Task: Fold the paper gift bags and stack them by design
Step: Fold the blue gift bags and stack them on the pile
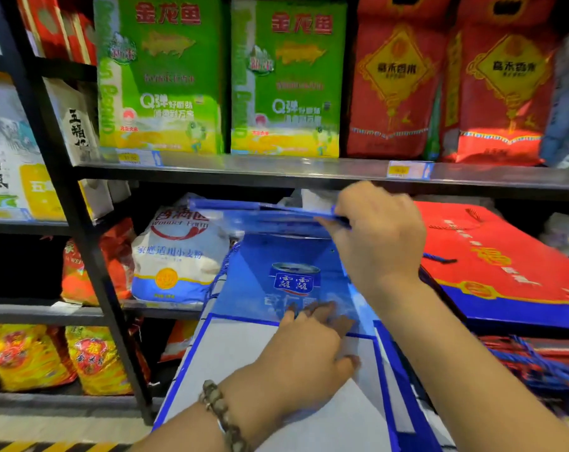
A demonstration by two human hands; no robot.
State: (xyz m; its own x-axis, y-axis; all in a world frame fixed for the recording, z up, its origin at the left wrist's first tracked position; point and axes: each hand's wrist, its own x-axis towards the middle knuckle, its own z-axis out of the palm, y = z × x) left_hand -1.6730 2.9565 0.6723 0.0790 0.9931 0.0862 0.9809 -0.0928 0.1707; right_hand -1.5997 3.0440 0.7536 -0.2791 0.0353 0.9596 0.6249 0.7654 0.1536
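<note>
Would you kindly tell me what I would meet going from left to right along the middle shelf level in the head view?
Orange-red sack → white flour sack → blue gift bag → red gift bag.

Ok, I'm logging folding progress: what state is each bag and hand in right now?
Blue paper gift bag: laid flat, top edge lifted, fold unfinished.
Red paper gift bag: folded flat, lying to the right.
Left hand: fingers straight, pressing on the blue bag.
Right hand: pinching the blue bag's top edge.
</note>
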